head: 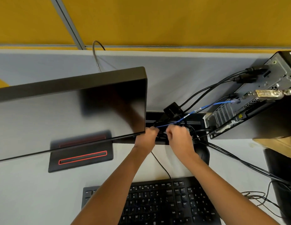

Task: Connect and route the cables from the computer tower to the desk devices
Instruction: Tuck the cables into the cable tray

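Your left hand (149, 133) and right hand (178, 134), fingers curled, gather the blue cable (205, 107) and black leads at the worktop (27, 192) slot, frame centre, from the tower (255, 101) upper right; feed them slack, never straining its plugs.

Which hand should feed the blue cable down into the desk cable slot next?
Probably the left hand: it already pinches the blue cable at its low end above the cable slot. The right hand is bunched on the black cables beside it.
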